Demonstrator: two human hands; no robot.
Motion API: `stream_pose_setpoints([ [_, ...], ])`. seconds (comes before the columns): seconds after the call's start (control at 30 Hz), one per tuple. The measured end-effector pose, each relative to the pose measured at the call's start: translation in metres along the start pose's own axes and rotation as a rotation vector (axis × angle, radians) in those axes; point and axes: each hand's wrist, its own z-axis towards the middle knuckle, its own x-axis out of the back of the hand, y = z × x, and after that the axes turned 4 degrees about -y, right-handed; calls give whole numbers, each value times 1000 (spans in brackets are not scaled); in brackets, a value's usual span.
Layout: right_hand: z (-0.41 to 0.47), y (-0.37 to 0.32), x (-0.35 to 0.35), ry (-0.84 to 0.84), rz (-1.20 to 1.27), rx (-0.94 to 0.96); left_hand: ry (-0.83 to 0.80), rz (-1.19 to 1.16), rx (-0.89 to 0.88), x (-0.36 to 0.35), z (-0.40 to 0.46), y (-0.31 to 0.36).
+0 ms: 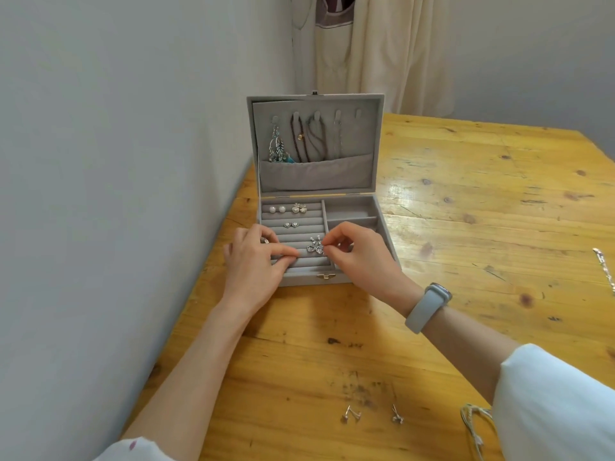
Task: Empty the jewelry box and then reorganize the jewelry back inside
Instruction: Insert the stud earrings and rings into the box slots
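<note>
You are pinching a silver earring [315, 248] with your right hand [357, 257] over the open jewelry box [382, 227]; your left hand [254, 264], fingers narrowly spread, is pressing the ring rolls beside it.

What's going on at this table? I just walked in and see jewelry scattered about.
A person is refilling an open grey jewelry box on a wooden table. The right hand pinches a silver bow earring over the ring rolls, while the left hand presses the padding beside it. Pearl studs and other earrings already sit in the upper rows, and necklaces hang in the lid. A few small earrings still lie on the table nearby.
</note>
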Motion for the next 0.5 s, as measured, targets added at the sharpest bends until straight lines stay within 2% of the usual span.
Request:
stream_pose_setpoints([
  [0.13,6,-3,-9,21,-37,28,22,-19,-36,-2,-2,-4],
  [0.5,17,-4,-23,-74,-239,147,87,-41,-118,0,-17,-22],
])
